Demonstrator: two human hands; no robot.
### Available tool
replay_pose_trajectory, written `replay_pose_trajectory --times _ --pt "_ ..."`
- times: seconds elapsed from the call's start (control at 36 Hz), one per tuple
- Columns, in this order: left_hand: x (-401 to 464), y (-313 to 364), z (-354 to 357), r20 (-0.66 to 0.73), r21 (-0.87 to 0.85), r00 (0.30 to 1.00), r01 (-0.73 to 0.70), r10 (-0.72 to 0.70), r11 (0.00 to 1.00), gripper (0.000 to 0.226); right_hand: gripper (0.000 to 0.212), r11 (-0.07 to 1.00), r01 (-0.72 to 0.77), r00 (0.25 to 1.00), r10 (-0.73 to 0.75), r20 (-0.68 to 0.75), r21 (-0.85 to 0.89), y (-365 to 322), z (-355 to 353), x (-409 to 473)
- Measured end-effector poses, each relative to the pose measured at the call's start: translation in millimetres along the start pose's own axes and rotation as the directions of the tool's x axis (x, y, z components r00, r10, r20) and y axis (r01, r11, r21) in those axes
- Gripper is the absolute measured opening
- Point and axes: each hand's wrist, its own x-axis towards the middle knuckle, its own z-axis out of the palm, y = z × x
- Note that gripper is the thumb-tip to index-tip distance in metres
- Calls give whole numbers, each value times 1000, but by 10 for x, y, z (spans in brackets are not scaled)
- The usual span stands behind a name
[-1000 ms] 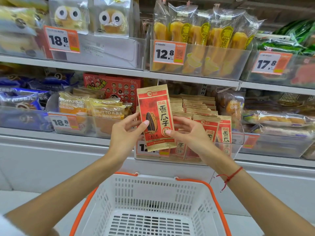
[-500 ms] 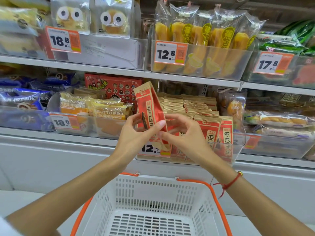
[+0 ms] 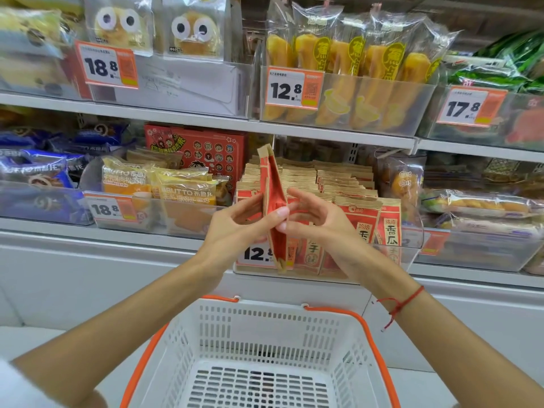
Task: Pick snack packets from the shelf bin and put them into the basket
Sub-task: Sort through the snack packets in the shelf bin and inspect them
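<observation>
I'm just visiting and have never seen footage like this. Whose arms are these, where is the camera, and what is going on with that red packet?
No machine here: these are a person's own arms, filmed by a wide-angle camera worn on the head, looking forward and down. The left hand and right hand together pinch one red snack packet, seen nearly edge-on. Behind it, a clear shelf bin holds many more of the same packets. Below the arms sits a white basket with orange handles; no packet shows in the part of it in view. Other bins of wrapped snacks, with orange price tags, fill the shelves around.
</observation>
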Motion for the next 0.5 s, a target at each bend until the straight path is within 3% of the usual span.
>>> replay_pose_trajectory --times 0.19,0.28,0.33,0.42,0.5 --pt "5 -20 -45 112 42 994 16 -20 999 77 84 996 -52 979 65 195 -69 12 -82 -2" --pt "-3 -22 -41 152 21 988 20 -23 1000 67 78 997 -65 971 74 228 -46 19 -91 -12" --pt "-6 -2 -26 161 -4 987 13 -13 1000 54 78 998 -50 981 55 187 -28 4 -88 -22" --pt "-21 33 -2 131 -32 991 1 3 999 54 85 999 -18 995 21 96 -35 -18 -42 -31" --pt "-35 38 15 29 -9 998 -62 62 998 44 88 986 12 993 -31 -112 -169 -31 22 -29"
